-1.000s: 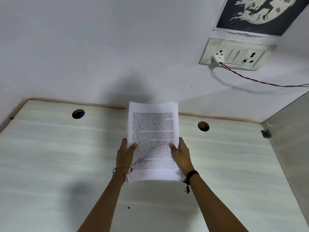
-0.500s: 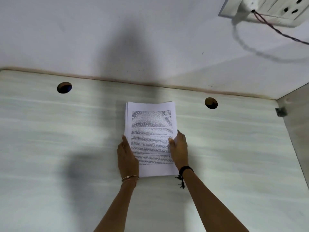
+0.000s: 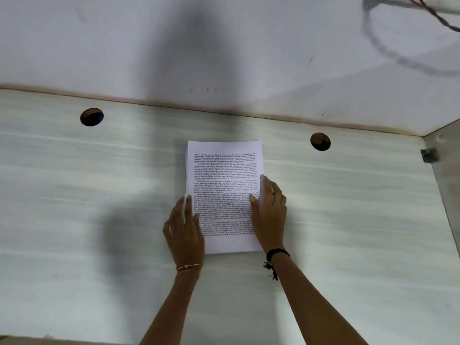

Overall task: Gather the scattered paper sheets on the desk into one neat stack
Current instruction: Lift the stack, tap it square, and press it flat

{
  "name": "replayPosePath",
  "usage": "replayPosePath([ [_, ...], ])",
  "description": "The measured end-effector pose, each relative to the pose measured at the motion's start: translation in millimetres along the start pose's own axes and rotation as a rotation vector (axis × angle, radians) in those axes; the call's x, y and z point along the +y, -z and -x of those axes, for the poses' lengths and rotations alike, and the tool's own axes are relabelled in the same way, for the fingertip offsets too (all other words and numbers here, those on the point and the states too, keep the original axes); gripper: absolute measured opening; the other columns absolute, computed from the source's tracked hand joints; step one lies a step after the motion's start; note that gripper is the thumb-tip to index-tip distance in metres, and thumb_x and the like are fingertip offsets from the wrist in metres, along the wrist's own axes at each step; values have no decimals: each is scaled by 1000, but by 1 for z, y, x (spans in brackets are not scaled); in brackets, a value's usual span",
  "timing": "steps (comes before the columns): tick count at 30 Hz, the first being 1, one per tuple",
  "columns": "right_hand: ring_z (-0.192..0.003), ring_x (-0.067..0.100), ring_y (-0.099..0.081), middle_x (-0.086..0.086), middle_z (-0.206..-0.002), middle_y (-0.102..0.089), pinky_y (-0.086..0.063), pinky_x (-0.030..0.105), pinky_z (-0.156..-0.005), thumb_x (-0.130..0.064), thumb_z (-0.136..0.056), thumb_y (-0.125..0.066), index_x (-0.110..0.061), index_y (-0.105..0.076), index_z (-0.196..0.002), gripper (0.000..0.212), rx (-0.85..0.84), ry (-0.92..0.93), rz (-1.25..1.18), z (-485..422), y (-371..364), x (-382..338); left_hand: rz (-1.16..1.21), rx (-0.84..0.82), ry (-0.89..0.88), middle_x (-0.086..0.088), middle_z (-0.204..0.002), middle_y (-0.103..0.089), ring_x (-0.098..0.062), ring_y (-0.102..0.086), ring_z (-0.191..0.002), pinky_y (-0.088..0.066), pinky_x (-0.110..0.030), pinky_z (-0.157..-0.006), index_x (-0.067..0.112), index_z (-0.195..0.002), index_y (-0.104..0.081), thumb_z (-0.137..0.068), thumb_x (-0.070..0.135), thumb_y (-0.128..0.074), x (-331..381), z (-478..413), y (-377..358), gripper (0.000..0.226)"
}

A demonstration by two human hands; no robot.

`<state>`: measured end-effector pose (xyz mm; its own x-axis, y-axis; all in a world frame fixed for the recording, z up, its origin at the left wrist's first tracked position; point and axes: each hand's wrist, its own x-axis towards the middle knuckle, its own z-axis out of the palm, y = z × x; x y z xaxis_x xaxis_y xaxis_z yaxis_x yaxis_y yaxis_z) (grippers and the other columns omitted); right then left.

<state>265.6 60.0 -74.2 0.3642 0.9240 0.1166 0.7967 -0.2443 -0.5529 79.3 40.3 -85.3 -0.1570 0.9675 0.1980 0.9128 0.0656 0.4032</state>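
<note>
A stack of printed paper sheets (image 3: pixel 224 175) lies flat on the pale wood-grain desk (image 3: pixel 99 195), near its middle and just in front of the wall. My left hand (image 3: pixel 185 227) lies along the stack's lower left edge with straight fingers, its thumb resting on the top sheet. At the lower right edge, my right hand (image 3: pixel 270 210) rests with fingers stretched beside the stack and its thumb pressing on the page. The stack's edges look aligned. No loose sheets show elsewhere on the desk.
Two round cable holes are cut in the desk, one at the back left (image 3: pixel 91 117) and one right of the stack (image 3: pixel 320 141). A white wall rises behind. A side panel with a small metal bracket (image 3: pixel 428 154) closes the right side. A cable (image 3: pixel 433 13) hangs at the top right.
The stack was held upright off the desk between both hands; it came down and now lies flat. The view has tilted downward, and both hands have slid to the stack's side edges.
</note>
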Motion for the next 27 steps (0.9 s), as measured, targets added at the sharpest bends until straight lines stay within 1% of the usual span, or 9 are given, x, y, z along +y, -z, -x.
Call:
replayPosePath([
  [2, -127, 19, -39, 3, -146, -40, -36, 32, -101, -35, -97, -50, -26, -36, -145, 51, -38, 33, 17, 7, 2, 5, 74, 21, 143, -12, -126, -55, -28, -53, -112, -46, -39, -82, 11, -127, -51, -96, 31, -41, -6, 15, 6, 38],
  [6, -129, 25, -41, 7, -147, -41, -41, 41, -101, -39, -97, -43, -28, -42, -142, 46, -150, 92, 91, 20, 3, 19, 225, -94, 135, -8, -99, -57, -25, -54, -87, -53, -39, -68, 13, -105, -52, -91, 34, -40, -22, 45, 17, 28],
  [9, -126, 27, -44, 10, -143, -44, -43, 41, -97, -45, -96, -35, -26, -44, -141, 50, -181, 99, 133, 16, 5, 19, 299, -153, 189, -3, -92, -56, -21, -54, -82, -51, -37, -66, 14, -98, -51, -91, 28, -45, -26, 44, 21, 17],
  [12, -127, 28, -42, 11, -147, -39, -44, 43, -96, -45, -97, -36, -25, -40, -144, 51, -222, 126, 161, 16, 10, 19, 296, -197, 183, -2, -91, -56, -21, -55, -82, -50, -34, -63, 13, -97, -52, -91, 15, -55, -28, 40, 31, 7],
  [15, -126, 30, -43, 12, -150, -35, -45, 42, -93, -45, -96, -45, -23, -39, -144, 54, -240, 165, 219, 23, 13, 22, 222, -214, 243, 0, -76, -54, -20, -54, -67, -45, -28, -53, 16, -84, -49, -89, 25, -61, -29, 45, 43, 15],
  [18, -120, 34, -50, 15, -146, -42, -48, 43, -87, -48, -94, -39, -20, -43, -142, 56, -252, 169, 263, 25, 13, 21, 155, -265, 309, 5, -58, -54, -17, -52, -54, -40, -23, -49, 19, -72, -47, -87, 36, -62, -19, 55, 51, 27],
  [20, -118, 36, -51, 17, -143, -45, -49, 44, -86, -50, -94, -34, -19, -45, -141, 57, -269, 153, 267, 24, 11, 20, 175, -281, 389, 4, -58, -54, -18, -53, -55, -38, -23, -51, 19, -71, -48, -85, 38, -64, -12, 59, 53, 28],
  [24, -121, 38, -50, 18, -143, -45, -48, 45, -87, -56, -94, -26, -19, -45, -141, 62, -288, 155, 274, 22, 12, 19, 388, -272, 678, 0, -59, -66, -23, -67, -63, -55, -34, -64, 15, -75, -58, -81, 29, -70, -5, 60, 47, 20],
  [27, -121, 39, -49, 19, -142, -46, -49, 47, -87, -61, -94, -16, -18, -46, -141, 70, -296, 157, 267, 22, 13, 19, 498, -242, 804, 4, -59, -67, -22, -69, -64, -57, -38, -69, 17, -81, -61, -78, 29, -74, -1, 60, 48, 18],
])
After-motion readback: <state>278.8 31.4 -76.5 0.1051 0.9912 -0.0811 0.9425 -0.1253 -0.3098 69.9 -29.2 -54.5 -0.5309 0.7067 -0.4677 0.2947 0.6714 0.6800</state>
